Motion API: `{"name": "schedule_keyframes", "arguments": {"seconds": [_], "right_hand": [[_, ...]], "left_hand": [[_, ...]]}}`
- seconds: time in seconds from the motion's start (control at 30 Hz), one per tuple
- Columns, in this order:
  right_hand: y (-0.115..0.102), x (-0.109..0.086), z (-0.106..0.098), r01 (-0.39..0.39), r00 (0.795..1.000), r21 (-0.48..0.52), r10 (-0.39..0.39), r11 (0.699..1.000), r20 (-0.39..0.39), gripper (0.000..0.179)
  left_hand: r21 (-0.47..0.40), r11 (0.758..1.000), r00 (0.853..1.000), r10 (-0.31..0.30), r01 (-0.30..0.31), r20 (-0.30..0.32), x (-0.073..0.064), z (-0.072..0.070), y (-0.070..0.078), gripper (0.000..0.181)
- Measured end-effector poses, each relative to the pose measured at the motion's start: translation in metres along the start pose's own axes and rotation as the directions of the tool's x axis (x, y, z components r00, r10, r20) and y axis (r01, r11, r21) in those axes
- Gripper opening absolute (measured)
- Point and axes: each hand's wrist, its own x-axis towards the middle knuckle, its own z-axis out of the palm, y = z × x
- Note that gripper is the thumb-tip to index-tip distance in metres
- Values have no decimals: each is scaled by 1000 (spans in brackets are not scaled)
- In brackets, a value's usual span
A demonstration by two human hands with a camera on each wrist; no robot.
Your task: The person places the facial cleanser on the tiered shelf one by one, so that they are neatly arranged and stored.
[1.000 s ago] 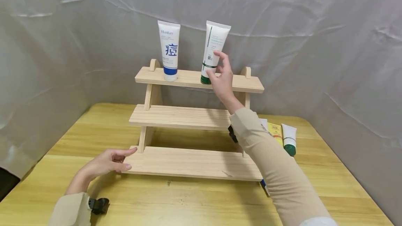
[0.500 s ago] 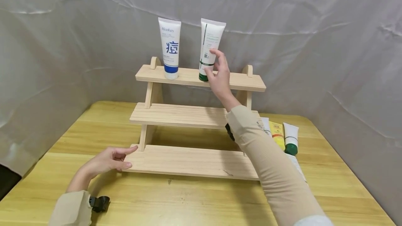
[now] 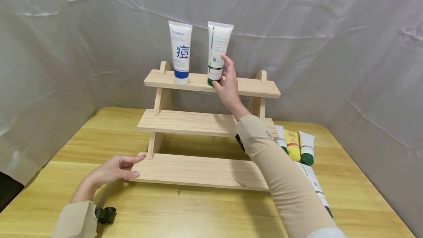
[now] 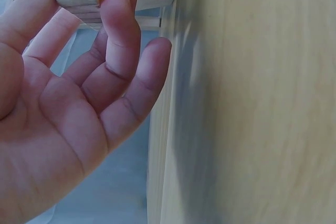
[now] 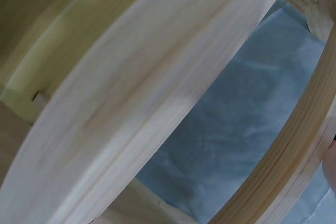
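Note:
A three-tier wooden display rack (image 3: 198, 172) stands on the table. On its top shelf, a white squeeze tube with a green cap (image 3: 219, 43) stands cap down. My right hand (image 3: 228, 87) pinches that tube low on its right side, thumb by the cap; in the right wrist view just a fingertip (image 5: 329, 165) shows at the edge. Left of it stands a white tube with a blue band (image 3: 180, 52), apart from the hand. My left hand (image 3: 110, 172) grips the left end of the bottom shelf; the left wrist view shows its fingers (image 4: 118, 40) curled by the board's corner.
Several tubes lie on the table right of the rack: a yellow tube (image 3: 292, 144), a green-capped white tube (image 3: 307, 148), and others partly behind the right sleeve (image 3: 274, 168). A grey cloth (image 3: 314, 47) hangs behind the table (image 3: 185, 212).
The right hand and the green-capped tube have shifted left along the top shelf, and the tube stands straighter. Its thumb is lower, near the cap. The left hand stays put.

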Motion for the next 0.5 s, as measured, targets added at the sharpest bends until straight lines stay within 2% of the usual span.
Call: {"name": "schedule_keyframes", "arguments": {"seconds": [0.2,0.4,0.5], "right_hand": [[1,-2,-3,6,1000,-37,-5,999,11,72],[-3,-5,-12,-9,999,-71,5,997,-50,66],[-4,-8,-16,-19,997,-56,14,998,-81,61]], "left_hand": [[11,1000,1000,-13,13,2,1,2,0,60],[42,999,1000,-1,1,6,1,0,-1,59],[58,998,1000,10,-10,4,1,-1,-2,58]]}}
